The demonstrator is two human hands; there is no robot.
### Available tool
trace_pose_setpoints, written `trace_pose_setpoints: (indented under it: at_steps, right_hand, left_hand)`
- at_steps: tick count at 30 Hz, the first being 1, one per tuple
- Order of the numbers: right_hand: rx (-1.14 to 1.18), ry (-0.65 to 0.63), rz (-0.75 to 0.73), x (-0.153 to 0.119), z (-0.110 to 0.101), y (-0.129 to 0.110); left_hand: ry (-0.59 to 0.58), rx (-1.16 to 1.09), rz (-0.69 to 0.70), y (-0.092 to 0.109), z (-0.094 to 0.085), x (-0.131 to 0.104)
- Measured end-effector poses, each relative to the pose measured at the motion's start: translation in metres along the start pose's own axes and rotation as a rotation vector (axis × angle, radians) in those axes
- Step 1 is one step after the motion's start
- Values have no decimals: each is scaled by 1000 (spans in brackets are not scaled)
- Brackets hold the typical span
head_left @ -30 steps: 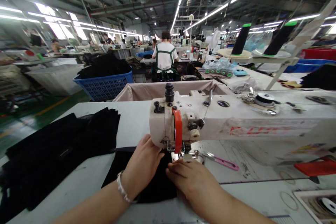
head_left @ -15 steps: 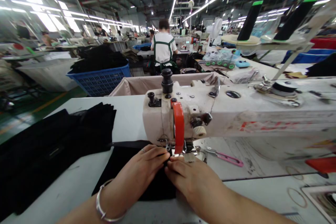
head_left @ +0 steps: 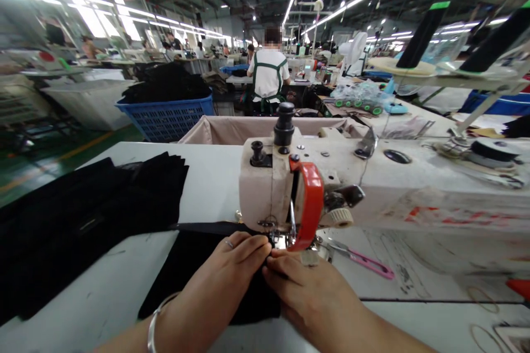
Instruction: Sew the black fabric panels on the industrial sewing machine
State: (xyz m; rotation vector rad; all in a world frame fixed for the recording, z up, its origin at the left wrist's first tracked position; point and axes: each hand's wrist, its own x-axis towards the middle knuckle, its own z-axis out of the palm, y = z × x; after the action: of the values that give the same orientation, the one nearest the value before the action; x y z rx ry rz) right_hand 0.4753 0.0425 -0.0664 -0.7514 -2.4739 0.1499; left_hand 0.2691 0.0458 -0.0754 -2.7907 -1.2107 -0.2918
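Black fabric piece flat on the white sewing table, its front edge under the needle of my cream industrial sewing machine.

My left hand lies palm-down on the cloth, fingers nearly straight and together, pressing rather than gripping; my right hand rests beside it, fingertips touching the left ones at the cloth edge just before the red plastic guard. Pink-handled thread snips lie on the machine bed to the right. A stack of black cloth pieces sits to the left, well apart. Beyond the table stand a blue plastic basket and a person in a white shirt.
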Motion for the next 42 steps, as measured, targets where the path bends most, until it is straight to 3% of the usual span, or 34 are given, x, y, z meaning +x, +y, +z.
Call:
trace_pose_setpoints:
  at_steps: [6,13,18,35,38,42]
  right_hand:
    - [1,25,-21,2,-3,0]
    - [-11,73,-22,5,-3,1]
    - [-5,62,-17,4,1,2]
    - [27,-23,17,2,3,2]
    - [91,-90,25,1,-14,4]
    - [229,-281,213,-4,-60,11]
  left_hand:
    - [-13,-27,19,-1,-5,1]
    - [-5,24,37,1,2,2]
    - [-31,92,47,4,-5,5]
    - [42,-124,-1,-1,-11,4]
    - [3,-135,-12,-3,-16,4]
    - [-51,-178,-21,-2,-32,-1]
